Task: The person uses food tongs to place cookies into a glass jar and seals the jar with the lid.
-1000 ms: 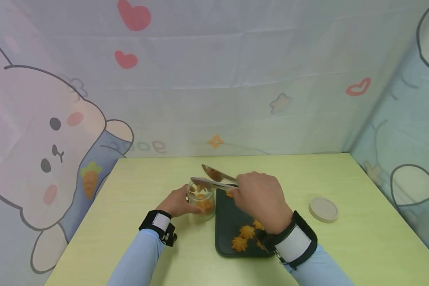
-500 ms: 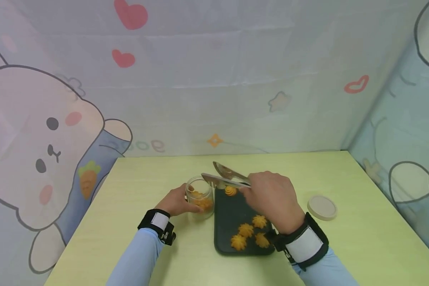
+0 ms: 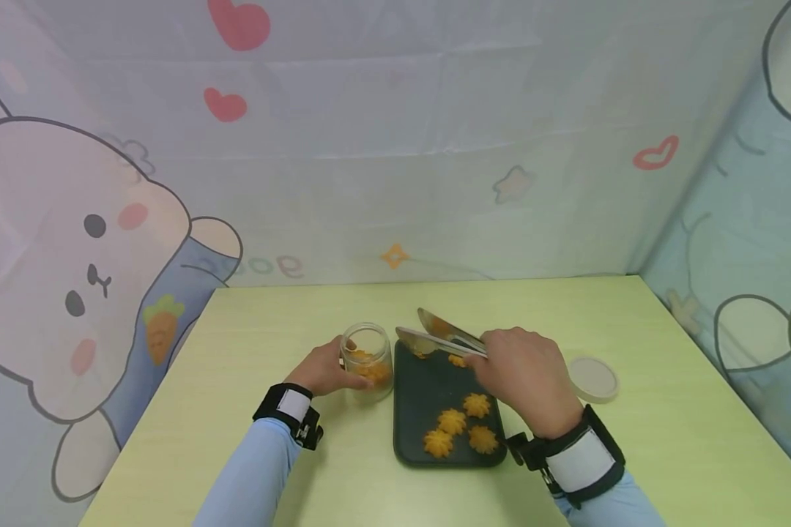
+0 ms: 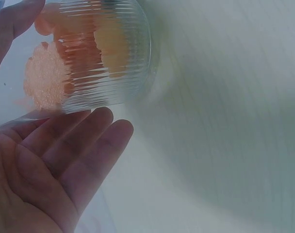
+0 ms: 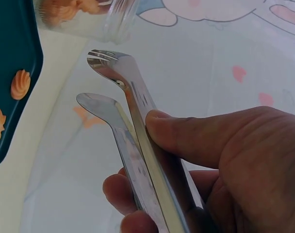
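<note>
My left hand (image 3: 326, 368) grips a clear glass jar (image 3: 374, 386) that stands without its lid at the tray's left side. Piped, flower-shaped cookies (image 4: 48, 77) lie in the jar's lower part. My right hand (image 3: 524, 373) holds metal tongs (image 5: 159, 179) with one spoon-like and one slotted tip. The tips are apart, with nothing between them, above the far end of a dark tray (image 3: 428, 395). Several orange cookies (image 3: 451, 421) lie near the tray's front, and others at its far end are partly hidden by the tongs.
A round, pale lid (image 3: 593, 379) lies on the table to the right, just beyond my right hand. The light yellow table (image 3: 283, 315) ends at a cartoon-printed cloth backdrop (image 3: 369, 146), with another cloth panel (image 3: 758, 234) on the right.
The tongs have moved right and slightly down, from over the jar's mouth to over the tray's far end. My left hand stays on the jar.
</note>
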{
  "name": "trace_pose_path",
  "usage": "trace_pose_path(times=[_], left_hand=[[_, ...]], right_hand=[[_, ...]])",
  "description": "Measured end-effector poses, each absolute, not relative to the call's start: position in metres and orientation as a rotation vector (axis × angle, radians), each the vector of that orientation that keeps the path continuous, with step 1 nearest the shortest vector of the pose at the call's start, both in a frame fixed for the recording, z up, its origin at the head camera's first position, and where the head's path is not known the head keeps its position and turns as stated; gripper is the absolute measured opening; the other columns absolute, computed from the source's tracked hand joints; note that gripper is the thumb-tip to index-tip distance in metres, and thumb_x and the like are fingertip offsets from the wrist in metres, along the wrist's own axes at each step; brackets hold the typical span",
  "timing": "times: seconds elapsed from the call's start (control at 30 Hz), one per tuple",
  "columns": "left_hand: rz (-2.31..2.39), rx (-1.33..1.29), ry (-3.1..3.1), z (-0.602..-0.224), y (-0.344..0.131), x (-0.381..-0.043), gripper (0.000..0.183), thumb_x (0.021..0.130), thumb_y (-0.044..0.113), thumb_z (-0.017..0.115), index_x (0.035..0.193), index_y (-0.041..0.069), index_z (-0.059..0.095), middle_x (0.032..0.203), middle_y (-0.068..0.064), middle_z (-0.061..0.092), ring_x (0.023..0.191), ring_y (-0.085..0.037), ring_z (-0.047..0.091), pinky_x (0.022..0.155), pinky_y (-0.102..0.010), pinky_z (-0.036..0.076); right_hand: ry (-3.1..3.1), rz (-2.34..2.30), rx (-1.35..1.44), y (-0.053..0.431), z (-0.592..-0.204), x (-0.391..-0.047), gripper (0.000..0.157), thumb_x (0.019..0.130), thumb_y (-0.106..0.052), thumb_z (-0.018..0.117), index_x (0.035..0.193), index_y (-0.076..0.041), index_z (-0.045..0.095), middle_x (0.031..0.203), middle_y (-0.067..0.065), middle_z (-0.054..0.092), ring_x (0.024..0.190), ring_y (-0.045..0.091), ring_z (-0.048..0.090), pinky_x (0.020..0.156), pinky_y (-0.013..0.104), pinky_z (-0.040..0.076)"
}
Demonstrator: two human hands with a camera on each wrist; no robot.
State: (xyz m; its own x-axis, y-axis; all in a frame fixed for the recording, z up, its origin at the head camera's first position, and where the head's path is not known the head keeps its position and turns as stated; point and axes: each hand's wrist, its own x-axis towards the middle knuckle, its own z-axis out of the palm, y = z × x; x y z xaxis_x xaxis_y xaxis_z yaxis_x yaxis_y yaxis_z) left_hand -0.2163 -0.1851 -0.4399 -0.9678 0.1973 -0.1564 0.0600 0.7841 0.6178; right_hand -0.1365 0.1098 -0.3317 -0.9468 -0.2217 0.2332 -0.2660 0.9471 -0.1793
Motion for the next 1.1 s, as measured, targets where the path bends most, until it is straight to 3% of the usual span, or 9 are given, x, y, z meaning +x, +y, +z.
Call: trace_pose_path(times=[0.77,1.1], left_hand=[[0.954,0.199,2.764,-0.439,-0.185,-0.215,0.074,0.063,0.042,0.084,0.12,0.007,0.052,0.11,-0.011,0.066,0.099,-0.024,0.057,0.086,-0.045,0.048],[0.943,0.197,2.766,-0.44,-0.185,-0.216,0.074,0.063,0.042,0.084,0.12,0.008,0.051,0.111,-0.011,0.066,0.099,-0.024,0.057,0.087,-0.045,0.048]], right_hand=[[-2.969,0.368,0.281,0.129,-0.354,-0.141,0.036,0.085,-0.032,0.068,0.058,-0.011,0.055,0.049,0.004,0.049,0.043,0.019,0.044,0.038,0.033,0.033],[-3.047,0.341,0.188,0.137,-0.371,-0.148,0.041,0.083,-0.032,0.069,0.052,-0.011,0.053,0.045,0.002,0.043,0.04,0.019,0.043,0.036,0.029,0.027]])
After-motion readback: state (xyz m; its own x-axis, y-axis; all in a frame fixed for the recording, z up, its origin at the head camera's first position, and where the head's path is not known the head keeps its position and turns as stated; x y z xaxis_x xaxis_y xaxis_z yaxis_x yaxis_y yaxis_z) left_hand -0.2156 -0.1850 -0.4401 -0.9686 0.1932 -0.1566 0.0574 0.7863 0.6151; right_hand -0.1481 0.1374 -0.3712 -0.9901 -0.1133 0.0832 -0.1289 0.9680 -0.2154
